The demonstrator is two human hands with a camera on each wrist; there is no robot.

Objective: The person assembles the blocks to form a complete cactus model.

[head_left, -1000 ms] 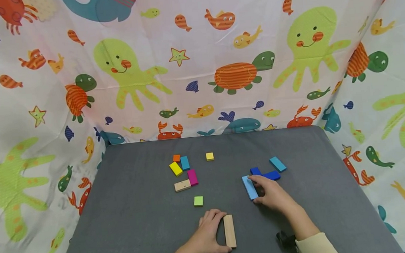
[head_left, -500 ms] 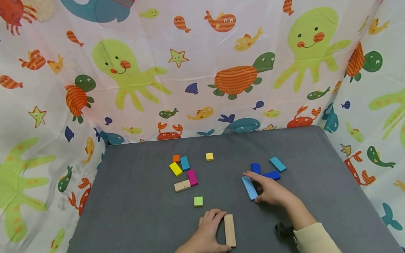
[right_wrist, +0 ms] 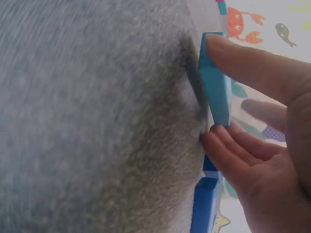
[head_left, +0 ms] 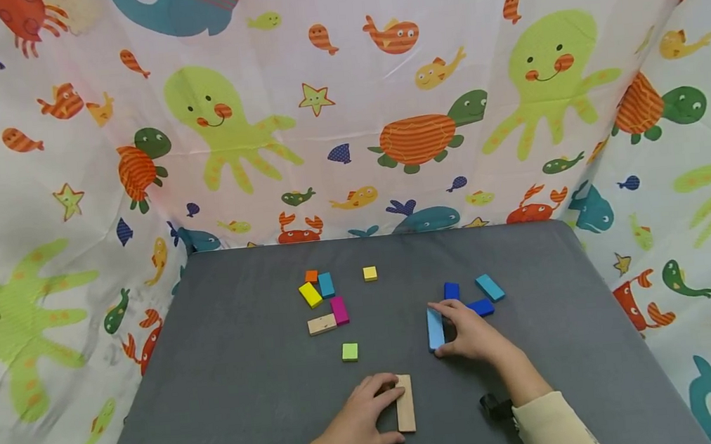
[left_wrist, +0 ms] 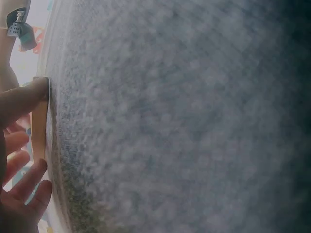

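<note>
My left hand rests around a plain wooden block lying lengthwise on the table. Its thumb is at the near end, with fingers at the far end and over the top. From the left wrist view, the thumb and a fingertip meet opposite ends of the wooden block. Farther right, my right hand holds a light blue block end to end between thumb and fingers. The right wrist view shows the light blue block tilted, its lower end at the fingertips.
Dark blue blocks and a teal block lie beyond my right hand. To the left are a green cube, a magenta block and several other small blocks. A patterned curtain stands behind the grey table.
The light blue block has turned to stand straighter in my right hand. A left finger has shifted onto the wooden block's top. One dark blue block beside the right hand turned earlier.
</note>
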